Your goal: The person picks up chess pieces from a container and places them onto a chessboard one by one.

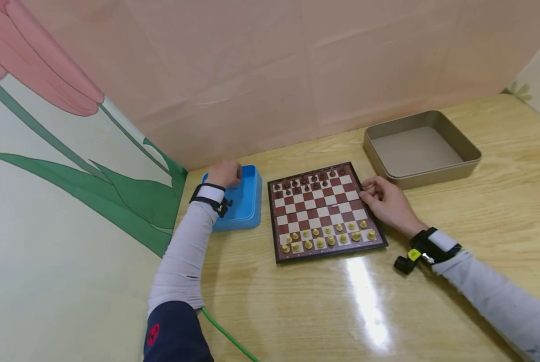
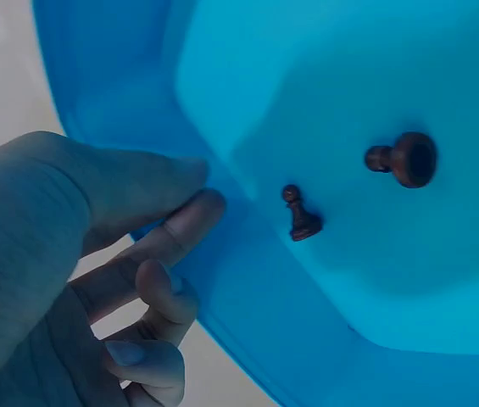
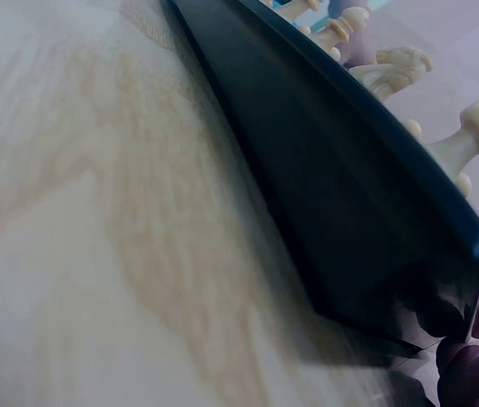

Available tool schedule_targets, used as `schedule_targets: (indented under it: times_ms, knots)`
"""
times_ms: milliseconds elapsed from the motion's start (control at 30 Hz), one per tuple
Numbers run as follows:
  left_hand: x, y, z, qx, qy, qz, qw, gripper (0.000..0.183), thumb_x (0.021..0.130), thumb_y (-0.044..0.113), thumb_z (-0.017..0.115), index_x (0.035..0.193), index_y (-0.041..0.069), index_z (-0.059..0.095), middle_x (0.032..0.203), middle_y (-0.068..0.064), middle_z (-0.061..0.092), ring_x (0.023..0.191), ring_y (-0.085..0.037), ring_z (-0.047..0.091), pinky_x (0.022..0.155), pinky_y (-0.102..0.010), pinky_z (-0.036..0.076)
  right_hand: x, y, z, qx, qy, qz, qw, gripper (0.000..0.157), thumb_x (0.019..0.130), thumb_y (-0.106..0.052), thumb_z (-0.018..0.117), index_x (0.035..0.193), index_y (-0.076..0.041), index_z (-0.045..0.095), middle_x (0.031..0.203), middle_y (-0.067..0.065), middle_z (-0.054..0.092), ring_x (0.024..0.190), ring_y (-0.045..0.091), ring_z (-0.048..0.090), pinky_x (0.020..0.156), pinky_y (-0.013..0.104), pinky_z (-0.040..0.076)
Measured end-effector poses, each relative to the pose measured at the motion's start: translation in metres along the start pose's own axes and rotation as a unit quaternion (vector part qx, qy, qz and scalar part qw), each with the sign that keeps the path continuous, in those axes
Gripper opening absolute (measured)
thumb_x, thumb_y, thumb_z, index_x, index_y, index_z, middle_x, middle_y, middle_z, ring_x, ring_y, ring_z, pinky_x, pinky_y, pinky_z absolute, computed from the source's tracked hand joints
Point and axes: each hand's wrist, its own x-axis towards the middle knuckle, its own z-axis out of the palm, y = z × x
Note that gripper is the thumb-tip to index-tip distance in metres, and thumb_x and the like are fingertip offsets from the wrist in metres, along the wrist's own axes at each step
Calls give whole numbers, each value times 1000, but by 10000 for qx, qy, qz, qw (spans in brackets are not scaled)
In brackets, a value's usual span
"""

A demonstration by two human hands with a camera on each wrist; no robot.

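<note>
My left hand is over the blue tray, fingers bent, thumb tip and index fingertip close together at the tray's wall; nothing shows between them. Two dark brown chess pieces lie on the tray floor in the left wrist view: a small pawn close to the fingertips and a larger piece on its side. At the chessboard's right edge, my right hand grips the rim with thumb and fingers. Dark pieces stand along the board's far side, cream pieces along its near side.
A brown rectangular box, open at the top, stands behind and right of the board. Walls rise behind the table and along its left side. A green cable runs beside the left forearm.
</note>
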Motion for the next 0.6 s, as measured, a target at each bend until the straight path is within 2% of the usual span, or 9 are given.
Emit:
schedule_targets:
  times_ms: [133,267,400,500,600]
  knots:
    - [1,1,9,325,-312,-118,9989,19,97,6,71,114,7,80,107,-11,75,90,-25,68,79,-39,60,-1,1,0,-4,-3,-12,10000,33,107,-24,64,130,-1,62,98,16,73,73,14,58,64,25,40]
    - [4,1,15,508,-418,-242,9975,11,97,3,68,95,8,78,86,-7,67,76,-22,62,64,-33,50,-2,1,1,35,3,6,10000,32,107,-23,64,130,-1,63,98,16,73,72,13,58,64,25,40]
    - [8,1,18,600,-547,-362,9960,27,99,3,62,73,10,60,69,-2,47,64,-19,53,56,-30,40,-1,0,0,32,33,-18,10000,31,107,-22,64,129,0,63,97,15,73,72,13,57,64,25,40]
    - [10,0,19,761,-613,-433,9943,34,100,3,60,68,11,51,65,-1,41,60,-18,51,54,-29,38,-1,-1,0,35,42,-42,10000,31,106,-22,64,129,0,63,97,15,73,72,14,58,64,25,40]
    - [11,-1,19,876,-624,-479,9930,33,100,4,61,69,11,52,65,-1,43,60,-18,50,53,-29,38,0,-1,-1,40,48,-44,10000,31,107,-22,65,129,0,63,97,15,73,72,14,58,64,25,40]
